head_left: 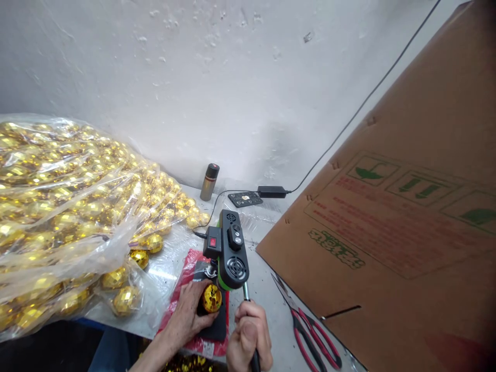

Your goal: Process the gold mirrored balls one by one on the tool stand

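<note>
My left hand [189, 312] is closed around a shiny gold faceted ball [212, 298], thumb and fingers at its sides. The ball sits at the front edge of a black bench-top machine [234, 250] with round vents and a red switch. Below, the black base [217, 330] of the machine rests on a red plastic sheet [170, 307]. My right hand [249, 336] is wrapped round the black-gripped metal lever [246, 292] beside the machine's front end. Where the ball meets the machine is partly hidden by my left hand.
A clear plastic bag [77, 201] full of gold balls covers the left side. Red-and-black scissors [310, 330] lie at right beside a large cardboard box [387, 206]. Behind the machine are a spray can [209, 182], a remote control [245, 199] and a power adapter [272, 191].
</note>
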Motion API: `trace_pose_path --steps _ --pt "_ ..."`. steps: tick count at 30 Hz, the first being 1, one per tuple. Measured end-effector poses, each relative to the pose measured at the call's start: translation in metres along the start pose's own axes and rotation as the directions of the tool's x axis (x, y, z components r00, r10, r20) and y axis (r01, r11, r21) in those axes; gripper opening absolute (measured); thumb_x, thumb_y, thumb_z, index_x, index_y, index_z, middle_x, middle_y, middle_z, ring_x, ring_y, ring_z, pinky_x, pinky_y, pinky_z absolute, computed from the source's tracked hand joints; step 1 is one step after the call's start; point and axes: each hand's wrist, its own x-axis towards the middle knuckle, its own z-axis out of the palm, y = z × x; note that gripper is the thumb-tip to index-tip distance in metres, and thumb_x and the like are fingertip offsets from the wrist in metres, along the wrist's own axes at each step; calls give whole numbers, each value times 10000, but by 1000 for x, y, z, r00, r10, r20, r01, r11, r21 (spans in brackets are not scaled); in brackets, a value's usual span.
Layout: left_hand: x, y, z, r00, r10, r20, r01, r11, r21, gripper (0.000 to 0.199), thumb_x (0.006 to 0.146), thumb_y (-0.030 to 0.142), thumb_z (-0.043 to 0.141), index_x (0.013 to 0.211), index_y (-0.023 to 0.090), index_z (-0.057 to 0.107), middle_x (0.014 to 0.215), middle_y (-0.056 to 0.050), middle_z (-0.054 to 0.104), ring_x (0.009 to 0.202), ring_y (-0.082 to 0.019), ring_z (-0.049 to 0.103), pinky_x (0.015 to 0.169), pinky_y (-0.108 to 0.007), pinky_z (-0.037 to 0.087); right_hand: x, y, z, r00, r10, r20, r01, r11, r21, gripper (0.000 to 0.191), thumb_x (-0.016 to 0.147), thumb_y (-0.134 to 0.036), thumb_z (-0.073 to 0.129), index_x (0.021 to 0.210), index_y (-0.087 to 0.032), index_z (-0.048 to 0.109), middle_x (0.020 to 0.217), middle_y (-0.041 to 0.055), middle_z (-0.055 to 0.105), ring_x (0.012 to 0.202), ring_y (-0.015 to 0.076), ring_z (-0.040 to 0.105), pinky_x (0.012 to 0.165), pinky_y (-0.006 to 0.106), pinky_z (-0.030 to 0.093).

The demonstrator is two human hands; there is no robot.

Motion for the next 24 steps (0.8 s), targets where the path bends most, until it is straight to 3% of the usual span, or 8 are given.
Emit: trace_pose_path --steps 6,11,15,20,24 --pt "1 3 -1 1000 21 7 -21 1000 2 631 763 233 841 1385 264 740 1327 -135 815 1245 -417 742 1089 -603 576 0 5 -1 999 -34 3 34 999 -32 409 1116 -192 473 710 -237 485 692 -39 570 568 113 528 594 276 423" --pt "2 5 3 1000 16 -16 -16 1000 6 635 743 190 834 1369 243 746 1314 -139 815 1231 -416 747 1075 -601 580 3 8 1 995 -100 -21 100 994 -40 428 1113 -158 460 696 -245 494 642 -56 556 534 117 501 654 304 461" --pt "2 7 3 1000 -9 -11 9 1000 5 637 730 183 845 1358 229 752 1325 -150 810 1244 -426 737 1085 -607 572 3 10 2 996 -92 -16 91 995 -42 435 1115 -178 460 686 -247 491 637 -63 555 534 116 503 719 313 505" --pt "3 9 1 999 -18 36 18 1000 -16 646 744 184 828 1380 246 738 1340 -140 803 1258 -414 716 1110 -598 548 -4 13 5 991 -77 -108 75 997 -23 454 1112 -214 499 660 -249 482 620 -61 552 514 120 471 753 323 510" --pt "3 5 7 999 -40 23 40 999 -16 654 743 198 850 1386 242 733 1344 -143 793 1254 -417 704 1099 -576 548 -25 23 3 996 15 -91 -20 999 -47 456 1131 -252 509 675 -246 501 658 -49 606 559 126 519 841 337 533"
